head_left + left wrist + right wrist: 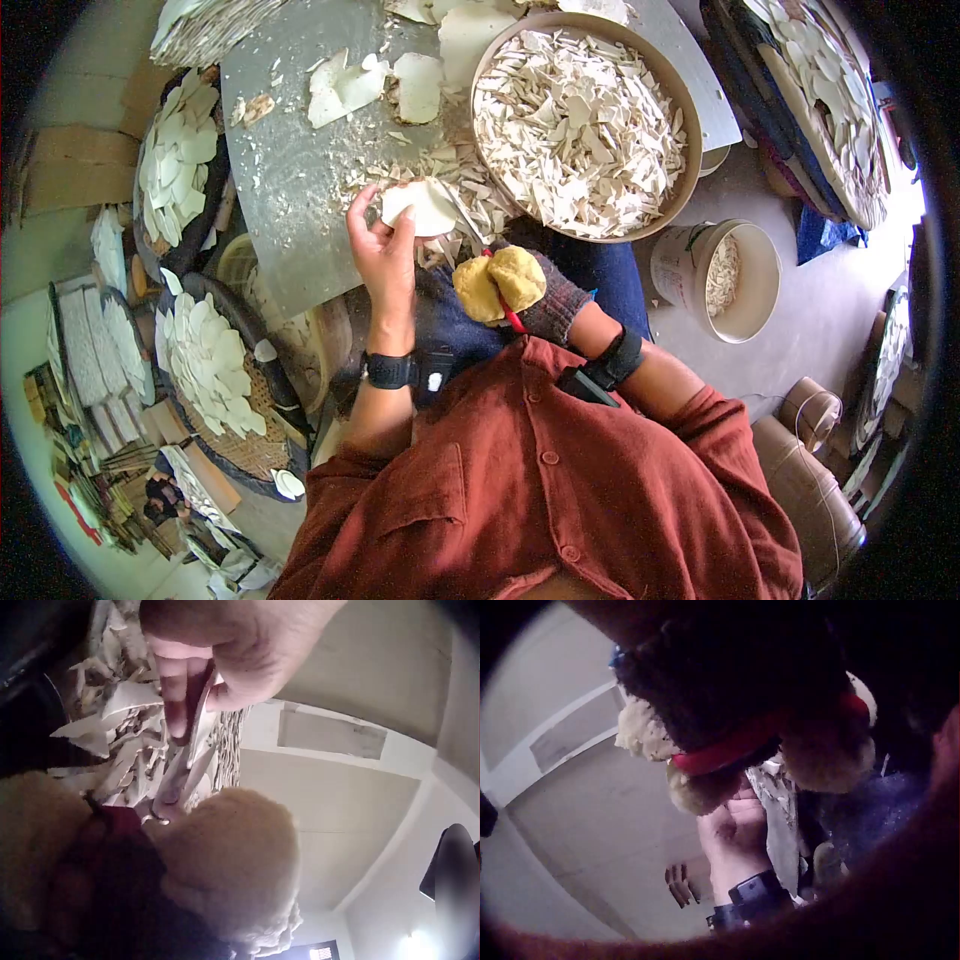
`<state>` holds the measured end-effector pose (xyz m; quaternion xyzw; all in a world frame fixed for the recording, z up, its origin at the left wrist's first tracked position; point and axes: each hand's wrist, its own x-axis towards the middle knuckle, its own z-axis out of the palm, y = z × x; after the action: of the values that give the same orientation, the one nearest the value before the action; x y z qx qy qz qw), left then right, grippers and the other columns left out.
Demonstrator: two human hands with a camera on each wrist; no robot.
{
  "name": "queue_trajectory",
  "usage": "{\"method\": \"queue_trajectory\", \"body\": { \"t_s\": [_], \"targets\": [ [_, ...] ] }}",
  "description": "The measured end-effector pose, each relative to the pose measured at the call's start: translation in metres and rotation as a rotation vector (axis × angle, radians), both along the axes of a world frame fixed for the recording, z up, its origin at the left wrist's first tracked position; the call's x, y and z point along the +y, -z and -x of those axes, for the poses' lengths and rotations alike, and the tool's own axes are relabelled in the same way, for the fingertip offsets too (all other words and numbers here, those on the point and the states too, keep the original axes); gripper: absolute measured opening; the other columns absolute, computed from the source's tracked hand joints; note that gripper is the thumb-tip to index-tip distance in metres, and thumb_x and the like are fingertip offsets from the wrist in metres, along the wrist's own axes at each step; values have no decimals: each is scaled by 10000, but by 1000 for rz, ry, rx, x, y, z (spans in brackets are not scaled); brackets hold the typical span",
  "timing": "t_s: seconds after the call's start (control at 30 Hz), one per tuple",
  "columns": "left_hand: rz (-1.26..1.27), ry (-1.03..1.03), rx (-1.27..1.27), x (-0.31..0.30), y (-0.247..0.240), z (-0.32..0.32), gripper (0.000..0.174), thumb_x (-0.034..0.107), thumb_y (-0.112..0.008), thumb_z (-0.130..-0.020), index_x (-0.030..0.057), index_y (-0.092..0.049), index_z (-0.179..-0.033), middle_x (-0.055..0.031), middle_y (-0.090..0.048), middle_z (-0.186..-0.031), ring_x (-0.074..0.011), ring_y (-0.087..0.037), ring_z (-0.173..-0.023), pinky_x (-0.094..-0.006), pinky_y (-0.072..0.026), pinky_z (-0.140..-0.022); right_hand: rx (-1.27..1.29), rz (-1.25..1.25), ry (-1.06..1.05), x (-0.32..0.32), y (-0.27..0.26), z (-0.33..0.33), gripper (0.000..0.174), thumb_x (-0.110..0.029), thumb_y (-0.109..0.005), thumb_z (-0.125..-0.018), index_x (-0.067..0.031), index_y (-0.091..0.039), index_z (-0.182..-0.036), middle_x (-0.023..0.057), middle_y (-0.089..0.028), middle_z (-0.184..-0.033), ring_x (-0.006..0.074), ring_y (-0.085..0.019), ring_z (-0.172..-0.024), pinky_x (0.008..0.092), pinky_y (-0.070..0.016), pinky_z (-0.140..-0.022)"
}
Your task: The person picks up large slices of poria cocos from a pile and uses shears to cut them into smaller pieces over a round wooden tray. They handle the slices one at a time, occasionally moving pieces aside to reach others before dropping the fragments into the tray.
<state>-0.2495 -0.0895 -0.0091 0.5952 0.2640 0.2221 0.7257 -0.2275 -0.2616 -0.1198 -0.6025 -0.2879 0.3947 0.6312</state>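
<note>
In the head view my bare left hand [387, 258] pinches a thin, pale flat piece [425, 208] between thumb and fingers. My right hand [556, 302], in a dark knitted glove, grips scissors [463, 212] with red handles wrapped in yellow foam [478, 288]. Their blades meet the right edge of the pale piece. From the left wrist, the piece [201, 724] appears edge-on under the thumb, near the scissors' foam [232, 862]. The right wrist view is dark; a red handle [727, 756] shows below the glove, whose fingers are mostly hidden.
A round tray [694, 150] heaped with pale slivers sits on the metal-topped table [290, 190], among loose offcuts. Baskets of flat pale pieces [205, 360] stand at left, another [825, 90] at upper right. A white bucket [685, 265] holding scraps is on the floor.
</note>
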Motion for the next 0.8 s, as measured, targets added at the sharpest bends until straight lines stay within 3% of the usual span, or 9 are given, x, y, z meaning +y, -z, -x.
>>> {"method": "queue_trajectory", "body": {
  "t_s": [0.07,0.17,0.27,0.37,0.6,0.7,0.8],
  "targets": [
    [-3,-132,-6,-1,17,-1,370,2,-519,-848,11,-408,-1201,-143,-592,-1006,-153,-613,-799,-261,-549,-582,-44,4,7,-2,-8,3,229,-136,-596,-837,-3,-570,-1022,110,-614,-1016,186,-597,-934,326,-473,-854],
    [49,-163,-20,-2,19,-3,365,7,-522,-845,10,-419,-1195,-126,-607,-975,-146,-614,-775,-242,-530,-579,-70,81,-36,-6,-56,-2,227,-143,-624,-825,-20,-579,-1010,86,-623,-989,159,-595,-918,293,-475,-829],
    [37,-24,51,7,15,-4,394,39,-529,-853,25,-408,-1228,-128,-608,-991,-181,-619,-803,-310,-555,-634,143,35,45,0,-31,6,247,-200,-618,-802,-42,-581,-989,99,-621,-958,209,-595,-893,313,-480,-804],
    [-8,146,128,11,14,-2,392,29,-527,-850,21,-423,-1228,-123,-606,-1010,-173,-620,-810,-304,-554,-631,7,-53,62,0,-9,6,277,-292,-619,-751,-96,-589,-945,126,-617,-899,305,-593,-840,350,-490,-747],
    [0,28,118,5,19,-4,401,17,-523,-846,5,-418,-1233,-129,-604,-1019,-179,-626,-804,-301,-554,-625,-2,71,40,-5,-51,1,235,-250,-614,-766,-89,-586,-935,120,-618,-883,295,-595,-835,349,-491,-759],
    [51,62,76,4,15,-3,374,-2,-492,-848,-21,-429,-1217,-125,-628,-935,-137,-616,-759,-259,-530,-626,72,24,60,-5,-40,4,272,-274,-644,-736,-89,-589,-927,122,-619,-880,291,-596,-836,346,-491,-765],
    [-102,198,98,2,14,0,382,18,-502,-852,-12,-430,-1227,-134,-615,-965,-194,-631,-782,-306,-551,-590,-71,9,70,-1,-30,0,316,-298,-683,-691,-94,-594,-916,122,-621,-878,291,-597,-836,344,-491,-770]
  ]
}}
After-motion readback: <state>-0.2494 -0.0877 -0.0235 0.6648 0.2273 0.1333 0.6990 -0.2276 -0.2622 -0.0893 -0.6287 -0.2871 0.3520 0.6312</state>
